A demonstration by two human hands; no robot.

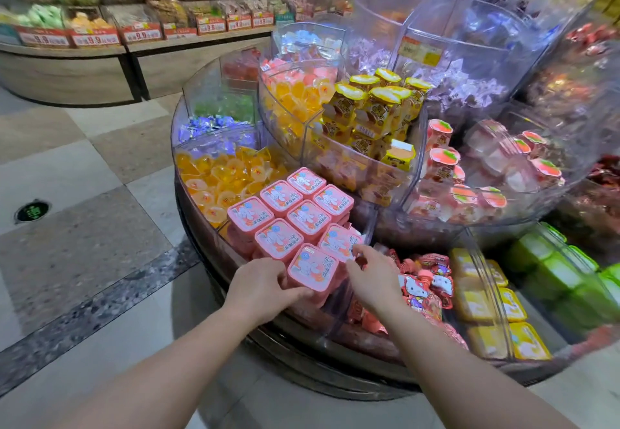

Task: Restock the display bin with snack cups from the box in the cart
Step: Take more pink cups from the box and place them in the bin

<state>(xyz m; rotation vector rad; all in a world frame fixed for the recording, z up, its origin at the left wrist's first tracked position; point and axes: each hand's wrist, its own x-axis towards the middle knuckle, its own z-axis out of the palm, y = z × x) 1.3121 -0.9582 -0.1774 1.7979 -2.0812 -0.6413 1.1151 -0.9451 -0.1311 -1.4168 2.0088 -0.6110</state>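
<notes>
A person's left hand (pixel 265 282) grips a pink snack cup (pixel 312 269), seating it at the display bin's (pixel 370 227) front row; the right hand (pixel 372 279), fingers spread, steadies it alongside.

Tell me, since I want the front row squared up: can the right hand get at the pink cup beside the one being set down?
Probably yes: the right hand already hovers beside that pink cup, nothing between them.

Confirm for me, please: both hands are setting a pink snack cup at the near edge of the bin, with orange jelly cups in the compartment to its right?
Not quite: the head view shows the orange jelly cups in the compartment to the left of the pink snack cup. The left hand and right hand do flank it.
</notes>
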